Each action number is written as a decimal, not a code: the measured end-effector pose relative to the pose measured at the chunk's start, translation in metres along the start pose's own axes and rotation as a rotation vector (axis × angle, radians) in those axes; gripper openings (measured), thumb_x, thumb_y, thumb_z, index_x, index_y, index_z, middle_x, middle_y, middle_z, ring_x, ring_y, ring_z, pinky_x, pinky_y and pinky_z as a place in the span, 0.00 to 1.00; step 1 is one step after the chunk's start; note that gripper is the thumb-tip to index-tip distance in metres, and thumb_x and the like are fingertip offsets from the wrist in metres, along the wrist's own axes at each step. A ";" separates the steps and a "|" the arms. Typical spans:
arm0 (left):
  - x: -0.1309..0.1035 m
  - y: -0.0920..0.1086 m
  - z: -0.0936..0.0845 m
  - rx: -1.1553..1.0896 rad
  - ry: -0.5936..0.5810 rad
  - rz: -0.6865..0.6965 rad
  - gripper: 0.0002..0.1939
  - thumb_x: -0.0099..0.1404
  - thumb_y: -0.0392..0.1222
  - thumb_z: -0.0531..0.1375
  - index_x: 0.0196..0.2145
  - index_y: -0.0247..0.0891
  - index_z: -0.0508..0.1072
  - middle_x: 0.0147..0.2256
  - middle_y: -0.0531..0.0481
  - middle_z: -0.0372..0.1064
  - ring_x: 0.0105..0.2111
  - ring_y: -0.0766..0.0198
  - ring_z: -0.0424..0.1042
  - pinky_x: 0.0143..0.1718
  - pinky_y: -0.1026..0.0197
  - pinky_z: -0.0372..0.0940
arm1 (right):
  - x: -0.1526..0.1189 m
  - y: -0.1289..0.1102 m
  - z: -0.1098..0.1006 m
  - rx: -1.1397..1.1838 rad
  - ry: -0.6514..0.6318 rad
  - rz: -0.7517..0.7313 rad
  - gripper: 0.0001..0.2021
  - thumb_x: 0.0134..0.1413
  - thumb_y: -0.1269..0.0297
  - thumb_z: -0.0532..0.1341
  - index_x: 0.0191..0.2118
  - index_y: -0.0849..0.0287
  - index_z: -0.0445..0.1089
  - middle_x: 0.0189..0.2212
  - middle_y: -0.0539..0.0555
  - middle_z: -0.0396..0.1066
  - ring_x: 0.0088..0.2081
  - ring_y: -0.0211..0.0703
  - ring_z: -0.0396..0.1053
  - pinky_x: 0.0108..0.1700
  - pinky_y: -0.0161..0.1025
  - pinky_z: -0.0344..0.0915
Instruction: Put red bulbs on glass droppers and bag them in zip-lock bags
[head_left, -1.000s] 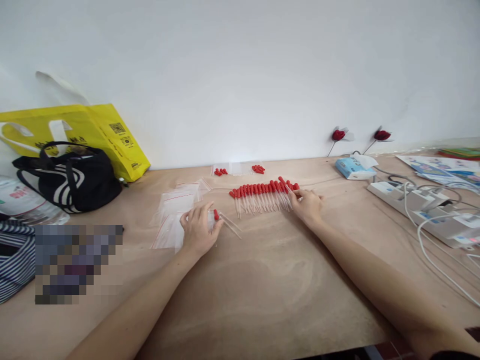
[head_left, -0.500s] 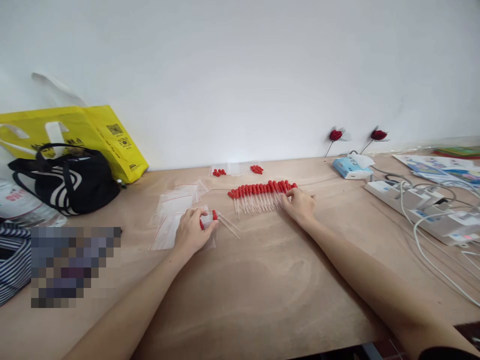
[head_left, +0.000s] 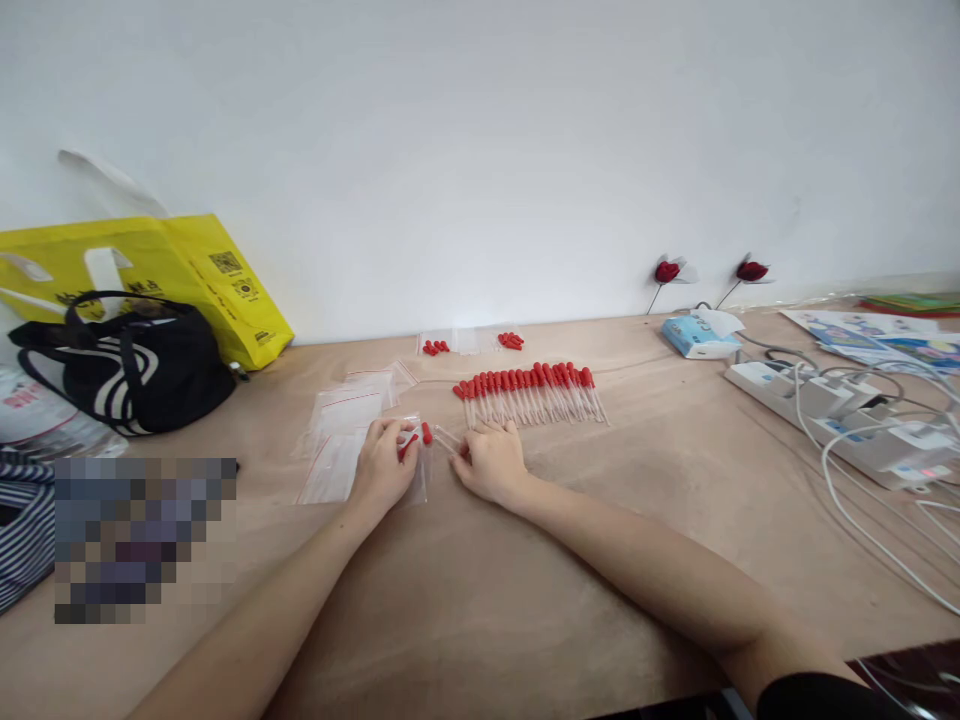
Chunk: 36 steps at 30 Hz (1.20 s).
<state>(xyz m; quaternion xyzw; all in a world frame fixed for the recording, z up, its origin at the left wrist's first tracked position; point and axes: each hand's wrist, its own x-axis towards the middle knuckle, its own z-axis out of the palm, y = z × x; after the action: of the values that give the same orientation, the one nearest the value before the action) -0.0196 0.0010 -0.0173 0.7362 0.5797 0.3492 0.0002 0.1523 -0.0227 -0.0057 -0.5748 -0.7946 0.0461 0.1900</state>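
My left hand (head_left: 386,462) rests over a clear zip bag (head_left: 416,492), its fingers curled around a red rubber bulb (head_left: 407,447). A second red bulb (head_left: 427,433) lies just beyond its fingertips. Close by, my right hand (head_left: 491,462) has its thumb and fingers closed at the near ends of thin clear dropper tubes (head_left: 447,438); the fingers partly hide them. Behind that hand, several droppers (head_left: 536,392) with red bulbs lie side by side in a row, tips toward me. More flat zip bags (head_left: 337,425) lie overlapped left of my left hand.
Loose red bulbs (head_left: 511,341) lie on clear bags near the wall. At right are a tissue pack (head_left: 699,336) and power strips (head_left: 825,415) with trailing white cables. A black bag (head_left: 142,360) and a yellow bag (head_left: 240,300) stand at left.
My right hand has left the right end of the dropper row and moved left to the loose tubes. One dropper now lies at that end. My left hand has stayed nearly still.
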 end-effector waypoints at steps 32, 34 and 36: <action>-0.022 0.061 0.008 -0.105 -0.259 0.404 0.07 0.63 0.39 0.50 0.34 0.40 0.68 0.33 0.52 0.72 0.37 0.62 0.69 0.53 0.48 0.41 | -0.049 0.088 -0.015 0.167 0.190 -0.388 0.15 0.55 0.73 0.49 0.45 0.56 0.66 0.34 0.54 0.68 0.36 0.38 0.63 0.45 0.44 0.47; -0.022 0.060 0.010 -0.112 -0.248 0.401 0.07 0.63 0.38 0.50 0.34 0.40 0.68 0.33 0.52 0.72 0.37 0.63 0.69 0.53 0.48 0.41 | -0.050 0.087 -0.016 0.168 0.193 -0.396 0.14 0.55 0.72 0.49 0.44 0.57 0.67 0.33 0.54 0.68 0.35 0.38 0.63 0.46 0.45 0.46; -0.023 0.059 0.011 -0.119 -0.236 0.401 0.07 0.63 0.38 0.51 0.35 0.39 0.69 0.33 0.52 0.73 0.37 0.63 0.69 0.53 0.48 0.41 | -0.051 0.085 -0.016 0.170 0.202 -0.405 0.14 0.55 0.72 0.49 0.44 0.58 0.67 0.32 0.54 0.68 0.35 0.37 0.63 0.46 0.45 0.45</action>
<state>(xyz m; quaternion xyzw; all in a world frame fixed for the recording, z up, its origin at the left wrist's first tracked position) 0.0347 -0.0331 -0.0136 0.8711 0.3962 0.2873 0.0417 0.2473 -0.0437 -0.0285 -0.3872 -0.8638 0.0161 0.3219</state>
